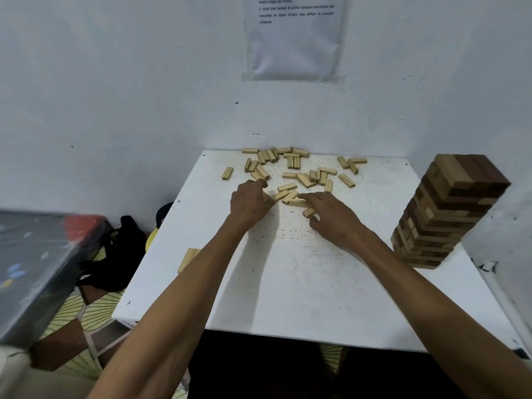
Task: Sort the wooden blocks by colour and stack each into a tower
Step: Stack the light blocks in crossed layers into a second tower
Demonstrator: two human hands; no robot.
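Head view, seen from beside the person. A white table (290,286) stood in the corner of a white wall (115,82). Loose light blocks (290,162) lay scattered flat over its far half, some touching, some apart. At the table's right edge rose a tower (449,208) of mixed light and dark layers, its upper part slightly twisted against the lower. Both bare forearms reached across the table into the near fringe of the scatter. The left hand (250,203) lay palm down with its fingers curled onto the blocks, the thumb touching one slanted block (279,195); whether it gripped anything could not be told. The right hand (335,218) pinched a short block (308,212) between thumb and fingers, the other fingers stretched over neighbouring blocks. Two more light blocks (188,259) lay at the table's left edge, partly hidden by the left forearm. A printed sheet (293,44) hung on the wall above, and a black bag (123,249) lay on the floor to the left.
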